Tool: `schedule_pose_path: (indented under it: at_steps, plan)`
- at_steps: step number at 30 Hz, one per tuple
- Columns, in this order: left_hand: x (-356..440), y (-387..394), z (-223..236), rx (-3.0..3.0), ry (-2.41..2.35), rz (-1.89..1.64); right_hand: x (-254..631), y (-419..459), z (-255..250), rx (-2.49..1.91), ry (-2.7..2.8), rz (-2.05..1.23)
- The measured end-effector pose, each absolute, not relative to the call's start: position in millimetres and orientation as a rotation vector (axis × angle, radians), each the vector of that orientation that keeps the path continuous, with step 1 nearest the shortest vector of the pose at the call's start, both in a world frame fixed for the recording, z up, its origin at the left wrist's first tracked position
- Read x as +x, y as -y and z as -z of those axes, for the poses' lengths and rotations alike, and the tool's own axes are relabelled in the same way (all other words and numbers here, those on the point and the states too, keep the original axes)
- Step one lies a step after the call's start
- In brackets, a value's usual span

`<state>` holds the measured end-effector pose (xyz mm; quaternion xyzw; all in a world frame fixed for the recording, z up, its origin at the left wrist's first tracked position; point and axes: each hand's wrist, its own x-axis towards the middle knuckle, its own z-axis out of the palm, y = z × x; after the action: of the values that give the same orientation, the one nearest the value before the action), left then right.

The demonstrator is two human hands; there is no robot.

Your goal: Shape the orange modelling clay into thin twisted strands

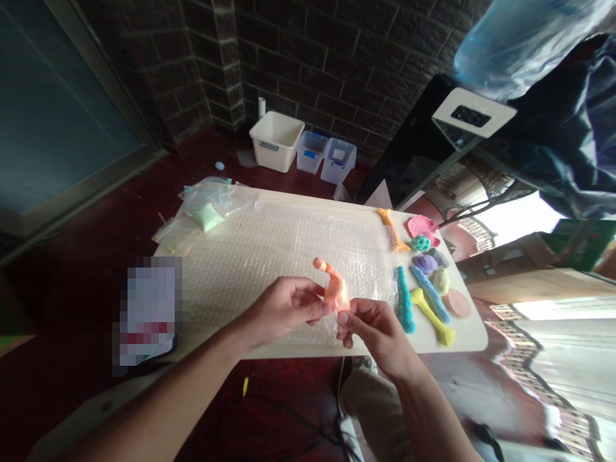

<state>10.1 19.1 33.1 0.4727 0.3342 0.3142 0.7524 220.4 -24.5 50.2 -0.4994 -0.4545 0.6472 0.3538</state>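
A lump of orange modelling clay (338, 292) is held over the near part of the table, its thin curved end with a rounded tip pointing up and left. My left hand (291, 305) grips its left side, thumb and fingers pinching the lower part. From the right, my right hand (369, 327) pinches the bottom of the same clay between thumb and fingers. Something clear, perhaps plastic film, shows just below the clay. Beneath both hands lies a sheet of bubble wrap (289, 250) on the pale table (469, 330).
Several clay shapes lie at the table's right, among them a yellow bone shape (433, 316), a teal ridged strip (404, 300) and a pink piece (423, 228). Plastic bags with pale green clay (209, 217) sit back left. Bins (276, 142) stand on the floor beyond.
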Motion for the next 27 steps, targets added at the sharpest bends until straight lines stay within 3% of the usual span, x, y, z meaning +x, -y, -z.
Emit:
schedule_pose_path:
  at_steps: [13,20,27]
  plan:
    - [11,-15,-29,1.101,-0.796,-0.641,218,26,-36,-1.479,1.357,-1.545]
    - [15,-16,-27,1.268,-0.982,-0.801,216,23,-43,-1.223,1.388,-1.607]
    - [26,-2,-23,1.303,-1.116,-0.959,181,27,-33,-1.133,1.220,-1.432]
